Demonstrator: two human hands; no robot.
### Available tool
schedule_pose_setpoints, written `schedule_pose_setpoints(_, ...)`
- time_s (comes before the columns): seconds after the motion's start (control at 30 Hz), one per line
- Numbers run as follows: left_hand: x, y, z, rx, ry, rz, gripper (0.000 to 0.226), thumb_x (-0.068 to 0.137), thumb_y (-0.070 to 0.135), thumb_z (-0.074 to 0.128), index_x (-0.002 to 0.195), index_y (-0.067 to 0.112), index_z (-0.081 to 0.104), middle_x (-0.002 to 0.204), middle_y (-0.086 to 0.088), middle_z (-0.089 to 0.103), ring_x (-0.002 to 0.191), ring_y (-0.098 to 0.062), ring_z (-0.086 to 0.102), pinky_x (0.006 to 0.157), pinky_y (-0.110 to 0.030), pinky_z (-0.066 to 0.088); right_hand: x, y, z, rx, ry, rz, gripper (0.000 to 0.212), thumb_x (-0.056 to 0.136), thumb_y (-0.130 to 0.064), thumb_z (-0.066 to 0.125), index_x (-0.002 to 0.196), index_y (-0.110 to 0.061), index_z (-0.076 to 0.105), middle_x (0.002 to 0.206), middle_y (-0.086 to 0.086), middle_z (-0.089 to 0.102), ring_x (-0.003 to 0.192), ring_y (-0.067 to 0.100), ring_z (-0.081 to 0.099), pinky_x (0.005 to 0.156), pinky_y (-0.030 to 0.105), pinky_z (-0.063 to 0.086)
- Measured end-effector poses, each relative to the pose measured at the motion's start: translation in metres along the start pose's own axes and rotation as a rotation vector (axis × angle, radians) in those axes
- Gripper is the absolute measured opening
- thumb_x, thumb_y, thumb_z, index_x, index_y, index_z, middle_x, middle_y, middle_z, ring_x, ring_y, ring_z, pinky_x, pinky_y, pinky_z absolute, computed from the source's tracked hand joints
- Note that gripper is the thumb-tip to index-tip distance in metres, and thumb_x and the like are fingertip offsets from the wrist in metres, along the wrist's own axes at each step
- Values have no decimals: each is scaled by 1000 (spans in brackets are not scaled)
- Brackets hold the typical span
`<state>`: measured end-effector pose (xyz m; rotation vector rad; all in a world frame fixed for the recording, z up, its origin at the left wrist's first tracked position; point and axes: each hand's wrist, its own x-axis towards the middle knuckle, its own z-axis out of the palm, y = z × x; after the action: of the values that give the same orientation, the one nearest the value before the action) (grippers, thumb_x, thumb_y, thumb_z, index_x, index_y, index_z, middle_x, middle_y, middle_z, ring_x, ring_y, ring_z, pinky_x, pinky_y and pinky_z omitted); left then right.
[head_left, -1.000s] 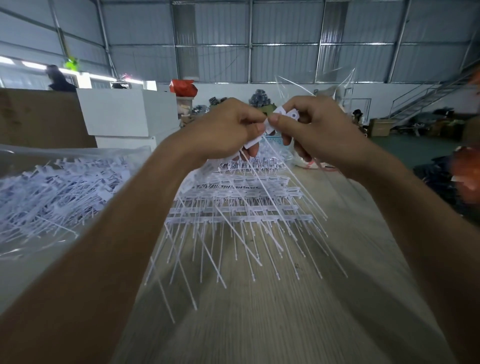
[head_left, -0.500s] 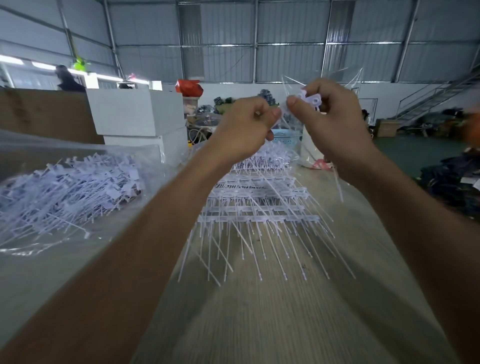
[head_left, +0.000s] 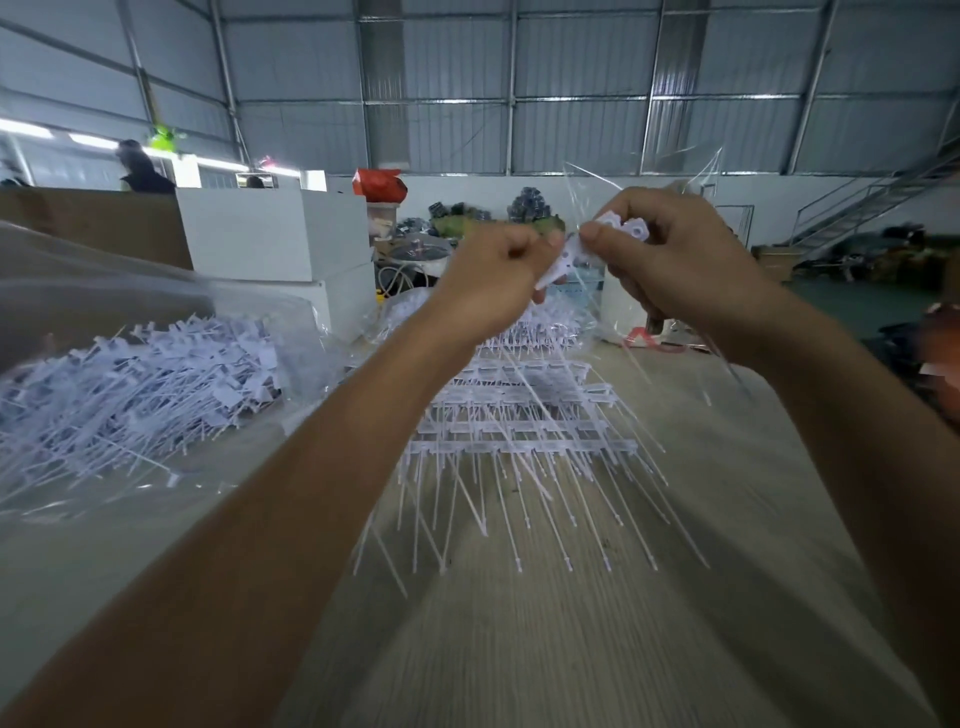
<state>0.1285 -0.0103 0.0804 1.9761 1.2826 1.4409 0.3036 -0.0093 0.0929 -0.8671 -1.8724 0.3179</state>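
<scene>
both hands are raised above the table (head_left: 571, 649), close together and almost knuckle to knuckle. between them is a white plastic tie (head_left: 560, 262), well above the tabletop and over the far end of the rows laid out there. it is milky and slightly see-through. it has a flat, blocky head with small round holes, and more lobed white heads bunch at its upper end against the right fingertips. hair-thin tails slant down from under the right hand toward the wood. blur softens the finer detail.

the left hand (head_left: 493, 283) is curled into a tight fist, with thumb and forefinger pinching the lower end of the piece. the right hand (head_left: 680, 265) is curled as well, its thumb and fingertips pinching the upper end. a clear plastic bag (head_left: 644, 179) stands up behind the right fingers and also hangs below the palm, so it seems caught in the same grip.

on the table beneath, rows of ties (head_left: 519, 431) lie in neat rungs, still joined to their strips, with their tails fanning toward the camera. to the left, a bag of loose ties (head_left: 145, 384) lies heaped in a tangle under glossy film.
</scene>
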Motion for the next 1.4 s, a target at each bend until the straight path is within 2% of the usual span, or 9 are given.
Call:
schedule_pose_setpoints(0.13,1,9,-18,145,43,106,41,103,36,53,88,2,70,69,-8,61,42,-4,38,41,-16,34,-4,-2,-2,193,-129,18,27,101,-20,59,101,6,52,59,3,45,46,14,32,43,28,23)
schedule_pose_setpoints(0.27,0,14,-26,172,43,120,48,102,35,56,82,-8,64,65,-10,51,45,-8,36,42,-18,30,-6,-3,1,249,-227,16,22,104,-21,54,98,-1,47,65,7,44,50,17,30,46,28,21)
schedule_pose_setpoints(0.37,0,16,-29,80,5,37,45,100,35,58,87,-6,70,78,-25,63,61,-14,52,63,-24,38,-6,-5,7,208,-216,-17,20,106,-19,50,96,-2,45,66,12,41,50,18,28,43,25,23)
schedule_pose_setpoints(0.53,-1,17,-36,-79,-34,-46,32,99,29,60,76,10,70,42,12,50,38,-1,43,56,-25,32,-8,-9,16,100,-126,-117,19,106,-14,49,100,3,49,61,-1,45,48,9,35,43,20,30)
schedule_pose_setpoints(0.77,3,12,-32,-126,-85,-116,34,100,28,59,70,12,63,40,10,44,36,-5,36,49,-25,28,-6,-1,17,-153,-46,-217,18,105,-21,51,100,-5,56,67,-9,49,55,2,45,57,24,34)
schedule_pose_setpoints(1.07,9,10,-32,-383,-241,-255,37,105,27,46,70,16,47,47,7,25,43,-9,15,42,-22,15,-8,-4,26,-255,75,-325,13,105,-21,51,96,-12,54,63,-7,49,54,4,40,53,13,26)
schedule_pose_setpoints(1.17,10,8,-33,-348,-180,-234,37,102,29,54,68,14,53,46,6,30,41,-9,21,41,-21,19,-10,-5,29,-259,51,-327,11,106,-21,50,97,-15,51,65,6,52,57,15,41,55,15,25)
schedule_pose_setpoints(1.3,3,13,-36,-158,-110,-146,37,101,31,57,69,13,61,45,6,37,40,-9,31,47,-23,27,-6,2,32,-301,73,-310,10,106,-24,49,96,-22,49,64,-9,46,60,12,41,62,16,26)
schedule_pose_setpoints(1.4,-13,35,-29,-108,-276,15,36,101,32,56,82,6,72,48,9,51,45,-6,45,53,-23,38,1,21,37,-517,-87,-232,21,106,-27,46,105,-13,61,73,-6,58,64,12,54,61,28,42)
